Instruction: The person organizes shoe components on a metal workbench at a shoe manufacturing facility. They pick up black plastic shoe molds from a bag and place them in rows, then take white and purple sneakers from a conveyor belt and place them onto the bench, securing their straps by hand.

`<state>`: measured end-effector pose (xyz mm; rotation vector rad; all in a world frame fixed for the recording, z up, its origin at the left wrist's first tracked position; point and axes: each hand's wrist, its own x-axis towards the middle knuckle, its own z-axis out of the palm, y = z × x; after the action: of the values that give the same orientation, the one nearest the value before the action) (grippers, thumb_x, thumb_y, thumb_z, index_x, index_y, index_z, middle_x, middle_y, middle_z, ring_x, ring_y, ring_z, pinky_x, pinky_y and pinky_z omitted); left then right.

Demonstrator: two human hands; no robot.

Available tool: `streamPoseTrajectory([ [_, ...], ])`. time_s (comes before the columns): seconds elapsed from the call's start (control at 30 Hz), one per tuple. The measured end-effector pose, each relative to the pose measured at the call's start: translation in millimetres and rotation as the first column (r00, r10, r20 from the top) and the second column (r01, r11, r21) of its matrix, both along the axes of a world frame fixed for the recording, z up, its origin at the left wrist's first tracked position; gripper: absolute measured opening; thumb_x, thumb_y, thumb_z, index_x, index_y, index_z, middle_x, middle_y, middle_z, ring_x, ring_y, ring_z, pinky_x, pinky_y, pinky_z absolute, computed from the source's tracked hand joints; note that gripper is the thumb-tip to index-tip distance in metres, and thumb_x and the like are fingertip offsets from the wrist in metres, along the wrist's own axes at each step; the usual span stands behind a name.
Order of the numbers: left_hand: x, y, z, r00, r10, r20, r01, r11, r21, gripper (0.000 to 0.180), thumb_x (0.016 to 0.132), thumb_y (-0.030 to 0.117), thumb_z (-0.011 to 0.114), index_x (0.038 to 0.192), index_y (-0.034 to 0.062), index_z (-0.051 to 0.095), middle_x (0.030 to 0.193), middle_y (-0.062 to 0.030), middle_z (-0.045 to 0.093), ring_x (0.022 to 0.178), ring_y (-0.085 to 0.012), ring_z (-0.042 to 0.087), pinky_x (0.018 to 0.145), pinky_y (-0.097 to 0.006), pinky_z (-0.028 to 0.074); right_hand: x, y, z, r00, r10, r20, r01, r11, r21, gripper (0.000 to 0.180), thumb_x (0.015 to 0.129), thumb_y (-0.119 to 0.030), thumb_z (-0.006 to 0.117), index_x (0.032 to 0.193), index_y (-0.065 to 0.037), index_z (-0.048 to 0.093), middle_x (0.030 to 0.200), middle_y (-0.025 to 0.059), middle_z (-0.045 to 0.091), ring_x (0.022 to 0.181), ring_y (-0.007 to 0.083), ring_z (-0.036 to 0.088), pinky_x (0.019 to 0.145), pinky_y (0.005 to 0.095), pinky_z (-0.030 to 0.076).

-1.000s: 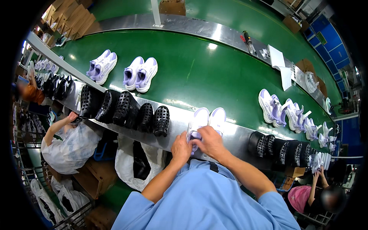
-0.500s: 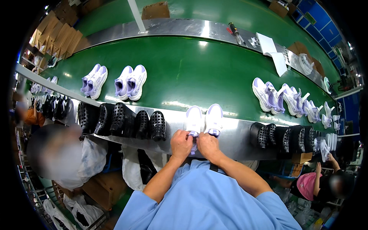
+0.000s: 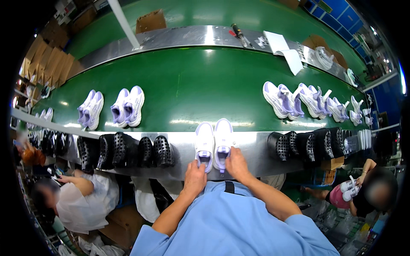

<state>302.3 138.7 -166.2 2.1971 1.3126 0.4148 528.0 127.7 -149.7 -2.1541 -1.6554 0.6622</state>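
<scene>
A pair of white sneakers with lilac linings stands side by side on the steel ledge in front of me, toes pointing away. My left hand [image 3: 195, 176] is closed at the heel of the left sneaker [image 3: 204, 141], its fingertips partly hidden by the collar. The right sneaker [image 3: 223, 135] is gripped by my right hand [image 3: 237, 164] on the outer side of its heel opening. Both shoe openings face me and show the lilac insides.
Black perforated shoe-shaped pieces [image 3: 121, 149] line the ledge at left, with more black pieces [image 3: 305, 145] at right. Sneaker pairs [image 3: 128, 106] stand on the green belt [image 3: 188, 81] at left, others [image 3: 282, 100] at right. Co-workers [image 3: 87, 200] sit on both sides, the right one holding white shoes [image 3: 350, 189].
My hands have moved from the tongues to the heels and farther apart, uncovering the shoe openings. The whole view has shifted. At right, the co-worker's arms have changed position.
</scene>
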Motion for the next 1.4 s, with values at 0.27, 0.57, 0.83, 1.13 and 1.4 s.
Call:
streamPoseTrajectory([
  [0.27, 9, 16, 52, 0.986, -0.162, -0.035, 0.162, 0.987, 0.006, 0.047, 0.078, 0.020, 0.085, 0.120, 0.0097, 0.068, 0.114, -0.0228, 0.063, 0.107, -0.0417, 0.059, 0.086, -0.052, 0.053, -3, 1, -7, 0.994, -0.054, -0.090, 0.045, 0.994, -0.102, 0.034, 0.094, -0.014, 0.059, 0.123, 0.004, 0.056, 0.107, 0.0316, 0.063, 0.097, 0.0516, 0.064, 0.087, 0.0580, 0.054],
  [0.57, 57, 52, 27, 0.988, -0.098, -0.117, 0.091, 0.994, -0.068, 0.035, 0.081, 0.021, 0.080, 0.113, 0.0102, 0.071, 0.091, -0.0243, 0.067, 0.091, -0.0425, 0.065, 0.077, -0.053, 0.054, 71, 34, 38, 0.980, 0.097, -0.174, -0.130, 0.972, -0.196, 0.049, 0.092, -0.032, 0.070, 0.125, 0.003, 0.067, 0.119, 0.0294, 0.069, 0.115, 0.0457, 0.065, 0.103, 0.0508, 0.052],
  [0.83, 56, 223, -26, 0.951, 0.084, -0.299, -0.033, 0.985, 0.172, 0.040, 0.079, 0.025, 0.084, 0.117, 0.0165, 0.072, 0.096, -0.0174, 0.068, 0.096, -0.0367, 0.068, 0.078, -0.049, 0.058, 287, 101, 62, 0.877, 0.063, 0.475, 0.049, 0.974, -0.220, 0.072, 0.082, -0.036, 0.083, 0.147, -0.021, 0.056, 0.138, 0.0273, 0.057, 0.124, 0.0465, 0.058, 0.105, 0.0517, 0.049],
  [1.13, 32, 197, 24, 0.978, 0.150, -0.143, -0.138, 0.986, 0.091, 0.047, 0.083, 0.019, 0.081, 0.125, 0.0036, 0.069, 0.122, -0.0217, 0.067, 0.114, -0.0404, 0.061, 0.097, -0.050, 0.051, 368, 133, 25, 0.791, 0.230, 0.567, 0.065, 0.890, -0.451, 0.062, 0.078, -0.050, 0.083, 0.133, -0.026, 0.069, 0.132, 0.0210, 0.066, 0.121, 0.0408, 0.064, 0.102, 0.0500, 0.051],
  [1.4, 74, 130, 21, 0.946, 0.203, 0.253, -0.080, 0.902, -0.423, 0.044, 0.091, 0.030, 0.077, 0.122, 0.0007, 0.071, 0.116, -0.0216, 0.073, 0.100, -0.0334, 0.073, 0.090, -0.041, 0.059, 225, 196, 80, 0.927, 0.179, 0.329, -0.061, 0.939, -0.340, 0.046, 0.090, -0.047, 0.062, 0.121, -0.015, 0.075, 0.111, 0.0193, 0.076, 0.104, 0.0367, 0.073, 0.090, 0.0490, 0.058],
])
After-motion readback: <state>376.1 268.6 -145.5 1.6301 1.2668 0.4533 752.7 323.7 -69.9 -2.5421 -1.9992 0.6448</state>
